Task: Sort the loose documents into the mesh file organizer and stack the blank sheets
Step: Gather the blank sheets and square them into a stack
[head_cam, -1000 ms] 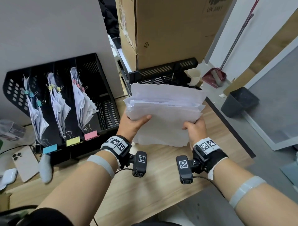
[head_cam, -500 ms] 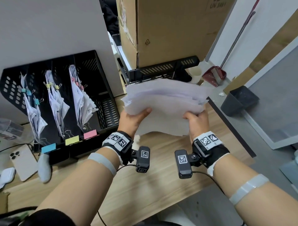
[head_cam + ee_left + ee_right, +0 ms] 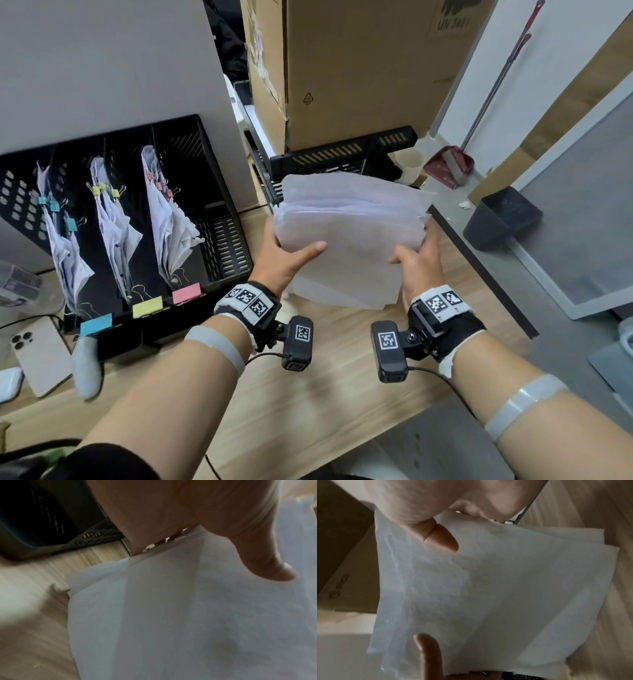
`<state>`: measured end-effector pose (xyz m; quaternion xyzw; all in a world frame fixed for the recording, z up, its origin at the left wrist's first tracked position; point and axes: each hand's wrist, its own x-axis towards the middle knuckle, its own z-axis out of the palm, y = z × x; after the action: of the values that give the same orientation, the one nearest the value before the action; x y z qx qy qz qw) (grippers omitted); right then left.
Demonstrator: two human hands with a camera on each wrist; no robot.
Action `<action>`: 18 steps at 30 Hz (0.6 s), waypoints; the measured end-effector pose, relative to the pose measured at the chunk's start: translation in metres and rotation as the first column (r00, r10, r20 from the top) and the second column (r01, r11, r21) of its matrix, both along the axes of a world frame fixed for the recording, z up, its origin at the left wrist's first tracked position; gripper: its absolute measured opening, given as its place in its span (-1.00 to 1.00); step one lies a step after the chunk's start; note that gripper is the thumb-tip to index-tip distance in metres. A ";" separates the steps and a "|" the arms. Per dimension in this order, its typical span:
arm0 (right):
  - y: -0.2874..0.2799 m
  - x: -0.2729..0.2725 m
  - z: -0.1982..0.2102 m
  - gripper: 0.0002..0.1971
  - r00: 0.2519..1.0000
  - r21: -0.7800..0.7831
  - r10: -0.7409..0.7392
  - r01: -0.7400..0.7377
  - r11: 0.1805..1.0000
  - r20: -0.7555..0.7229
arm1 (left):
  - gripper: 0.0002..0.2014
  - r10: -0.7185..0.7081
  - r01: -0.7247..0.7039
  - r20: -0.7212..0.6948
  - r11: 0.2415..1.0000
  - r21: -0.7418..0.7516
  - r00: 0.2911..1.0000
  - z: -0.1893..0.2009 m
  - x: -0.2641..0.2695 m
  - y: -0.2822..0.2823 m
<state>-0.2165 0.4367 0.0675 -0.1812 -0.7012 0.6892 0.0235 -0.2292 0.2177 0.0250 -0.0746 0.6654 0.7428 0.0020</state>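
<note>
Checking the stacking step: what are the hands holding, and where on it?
Both hold the stack of blank sheets: left hand grips its left edge, right hand its right edge, thumbs on top.

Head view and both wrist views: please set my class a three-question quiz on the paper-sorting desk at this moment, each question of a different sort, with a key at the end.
1. True or false: the stack of blank sheets lies flat on the wooden desk.
2. Multiple choice: the sticky label at the front of the mesh file organizer nearest its one slot without papers is A) blue, B) yellow, C) pink.
3. Fill in: the left hand holds the stack with its ____ lying across the top sheet.

Key
1. False: both the left hand and the right hand hold it above the desk.
2. C, the pink label.
3. Thumb.
</note>
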 end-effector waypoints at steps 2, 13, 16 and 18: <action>0.000 -0.001 0.000 -0.36 1.000 0.007 0.014 -0.014 1.000 0.003 | -0.12 -0.014 0.014 -0.005 1.000 -0.015 1.000 -0.001 0.001 -0.001; -0.008 -0.023 0.027 -0.58 0.994 0.025 0.038 -0.036 0.999 -0.101 | -0.63 0.049 -0.064 -0.134 0.992 -0.112 0.990 0.029 -0.008 0.010; -0.006 -0.021 0.035 -0.51 0.979 0.000 0.037 -0.038 0.999 -0.199 | -0.57 0.079 -0.087 -0.150 0.995 -0.052 0.986 0.036 -0.010 0.008; -0.003 -0.011 0.020 -0.48 0.989 0.021 0.045 -0.042 0.999 -0.140 | -0.57 0.033 -0.045 -0.128 0.995 -0.085 0.991 0.029 -0.003 0.007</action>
<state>-0.2276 0.4332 0.0878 -0.1168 -0.7078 0.6941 0.0593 -0.2326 0.2245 0.0542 -0.0406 0.6947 0.7159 -0.0578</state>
